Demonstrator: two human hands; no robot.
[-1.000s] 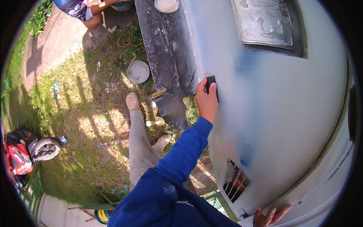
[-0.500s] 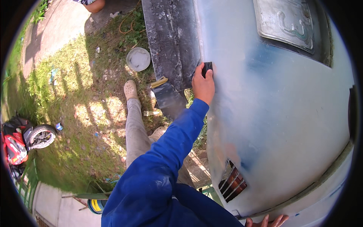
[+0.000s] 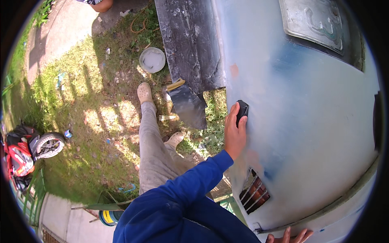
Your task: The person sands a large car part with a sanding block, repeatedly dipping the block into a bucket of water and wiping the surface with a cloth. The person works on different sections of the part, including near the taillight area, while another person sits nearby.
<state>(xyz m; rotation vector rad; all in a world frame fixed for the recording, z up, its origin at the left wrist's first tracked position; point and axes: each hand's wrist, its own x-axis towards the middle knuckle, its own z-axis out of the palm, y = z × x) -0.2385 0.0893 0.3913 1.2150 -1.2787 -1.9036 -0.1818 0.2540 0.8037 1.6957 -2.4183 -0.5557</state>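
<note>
My left hand (image 3: 236,135) grips a small black sanding block (image 3: 242,114) and presses it on the pale body panel (image 3: 308,133), near the panel's left edge. Fingers lie along the block's left side, with the thumb on its near right side. Cloudy white and blue patches, with small pinkish spots, mark the panel's surface. At the bottom edge of the picture, my right hand (image 3: 289,236) rests on the panel's lower border with its fingers apart. Only those fingers show; the palm is out of the picture.
A dark metal plate (image 3: 190,44) juts out left of the panel, with a black sheet (image 3: 188,107) hanging below. A barred opening (image 3: 255,193) lies near my left wrist. On the grass are a round basin (image 3: 152,60) and a red motorcycle (image 3: 20,156).
My left hand has slid the block toward me along the panel, away from the metal plate's corner. A pinkish spot near its former place is uncovered. The whole view has shifted slightly.
</note>
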